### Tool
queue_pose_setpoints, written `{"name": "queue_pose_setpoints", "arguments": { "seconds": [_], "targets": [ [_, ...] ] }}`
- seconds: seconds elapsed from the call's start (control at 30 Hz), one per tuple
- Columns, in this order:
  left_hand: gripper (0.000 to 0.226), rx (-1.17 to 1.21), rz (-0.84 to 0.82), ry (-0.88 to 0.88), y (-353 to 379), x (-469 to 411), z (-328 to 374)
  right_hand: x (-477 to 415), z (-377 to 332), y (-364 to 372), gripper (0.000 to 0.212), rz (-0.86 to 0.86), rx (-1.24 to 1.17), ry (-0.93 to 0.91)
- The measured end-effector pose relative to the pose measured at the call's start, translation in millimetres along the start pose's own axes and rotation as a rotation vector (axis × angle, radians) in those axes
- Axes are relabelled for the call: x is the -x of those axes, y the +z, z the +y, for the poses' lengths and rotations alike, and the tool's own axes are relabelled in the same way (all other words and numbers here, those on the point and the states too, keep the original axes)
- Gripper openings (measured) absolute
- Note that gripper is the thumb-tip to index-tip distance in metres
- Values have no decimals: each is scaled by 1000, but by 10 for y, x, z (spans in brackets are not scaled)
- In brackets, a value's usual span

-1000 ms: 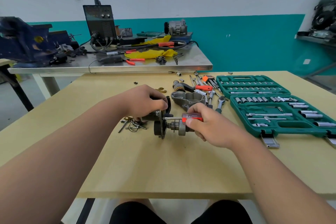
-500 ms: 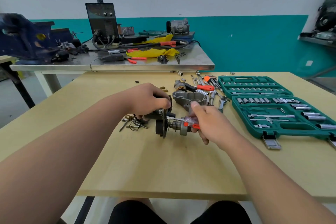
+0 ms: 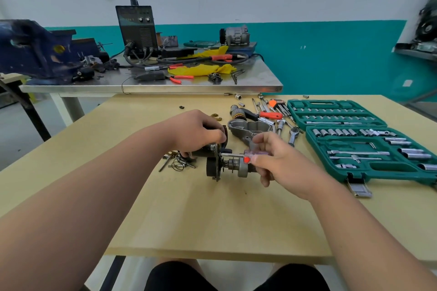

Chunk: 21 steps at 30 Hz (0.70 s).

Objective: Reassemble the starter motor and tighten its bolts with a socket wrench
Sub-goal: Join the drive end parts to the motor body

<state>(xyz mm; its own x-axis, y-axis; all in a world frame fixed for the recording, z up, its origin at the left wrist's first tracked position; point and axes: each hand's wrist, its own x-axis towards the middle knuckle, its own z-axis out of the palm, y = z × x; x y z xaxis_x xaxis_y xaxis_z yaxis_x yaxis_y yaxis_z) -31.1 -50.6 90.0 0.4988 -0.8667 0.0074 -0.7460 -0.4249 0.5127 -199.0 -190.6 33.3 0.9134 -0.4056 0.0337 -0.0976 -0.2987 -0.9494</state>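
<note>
The starter motor [image 3: 218, 164] lies on its side on the wooden table [image 3: 212, 220], directly under and between the fingers of both hands, its round plate standing on edge and its geared end pointing toward the right hand [image 3: 281, 164]. The left hand [image 3: 196, 132] comes over the top of it, fingers curled down and clamped on the dark upper part behind the plate. The right hand pinches the clear handle of a screwdriver [image 3: 255, 153] between thumb and curled fingers. The metal shaft runs from those fingers across to the plate, just below the left fingertips.

Just beyond the right fingers sits a grey cast housing [image 3: 250, 129]. Under the left wrist side, close to the left fingers, lies a small heap of loose clips and pins [image 3: 177, 163]. Past the right knuckles a ratchet wrench [image 3: 293, 134] lies among other hand tools, and further out on that side an open green socket case [image 3: 369, 172] holds rows of sockets.

Far beyond both hands stands a steel bench [image 3: 165, 88] carrying a black welder [image 3: 137, 28], a yellow cloth [image 3: 203, 69] and a blue vise [image 3: 35, 52].
</note>
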Motion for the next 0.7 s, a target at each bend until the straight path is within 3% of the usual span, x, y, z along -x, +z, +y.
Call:
{"name": "queue_pose_setpoints", "arguments": {
  "seconds": [0.07, 0.17, 0.3, 0.37, 0.47, 0.53, 0.6, 0.67, 0.7],
  "targets": [
    [15, -26, -9, 3, 5, -16, 16, -17, -13, 13, 8, 103, 94, -48],
    [15, -28, -8, -10, 1, -25, 24, -52, 23, 104, 40, 171, 298, 3],
    [17, -13, -1, -20, 6, -15, -13, 15, 31, 12, 16, -18, -55, 21],
    [14, -19, -3, -13, 10, -16, 1, -16, 9, 32, 10, 81, 47, -43],
    [14, -31, -1, -5, 6, -20, 23, -78, 16, 104, 25, 193, 302, -66],
    [15, -24, 3, -5, 3, -16, 13, -68, 44, 37, 12, 67, 180, -13],
    [16, -19, 3, -2, 11, -10, 10, -30, 53, -27, 14, -22, 38, -10],
    [16, -31, -1, 1, 21, -19, 16, -30, 48, -7, 8, 46, 91, -70],
    [16, -37, -2, 0, 22, -24, 19, -41, 49, 29, 16, 91, 144, -90]
  ]
}}
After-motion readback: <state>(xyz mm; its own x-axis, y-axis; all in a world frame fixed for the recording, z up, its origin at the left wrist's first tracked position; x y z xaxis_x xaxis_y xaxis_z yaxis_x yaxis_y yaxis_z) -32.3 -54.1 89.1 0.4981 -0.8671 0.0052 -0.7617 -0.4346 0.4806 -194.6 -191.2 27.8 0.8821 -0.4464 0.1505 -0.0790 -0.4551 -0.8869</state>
